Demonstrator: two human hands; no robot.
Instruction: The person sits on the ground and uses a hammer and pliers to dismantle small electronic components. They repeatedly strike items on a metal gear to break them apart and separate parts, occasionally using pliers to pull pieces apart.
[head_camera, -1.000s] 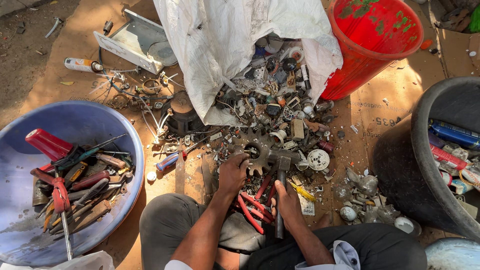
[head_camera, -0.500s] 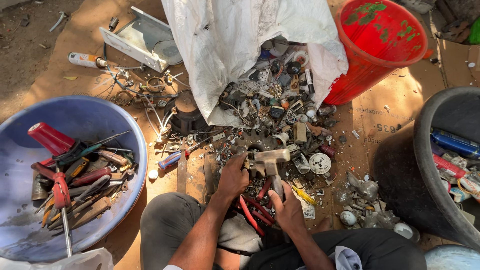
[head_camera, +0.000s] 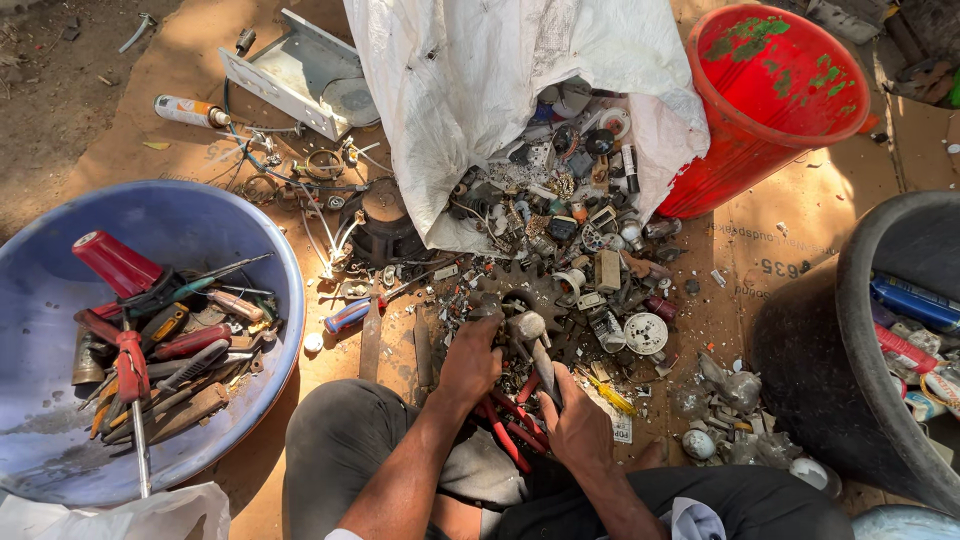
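My right hand (head_camera: 578, 428) grips the handle of a hammer (head_camera: 530, 330), its metal head just above a dark toothed gear (head_camera: 520, 290) on the ground. Beside it my left hand (head_camera: 468, 362) is closed on a small piece of scrap; I cannot make out what it is. Red-handled pliers (head_camera: 512, 425) lie under and between both hands, by my knees. A heap of mixed metal and plastic scrap (head_camera: 580, 215) spills from a white sack (head_camera: 480, 90) right behind the gear.
A blue basin (head_camera: 60, 440) of screwdrivers and hand tools sits at the left. A red bucket (head_camera: 770, 110) stands at the upper right, a black tub (head_camera: 880, 340) with bottles at the right. A white metal bracket (head_camera: 290, 80), wires and a spray can (head_camera: 190, 110) lie behind.
The hammer has swung: its head was raised over the gear, then came down nearer my left hand. My left hand has stayed at the gear's near edge.
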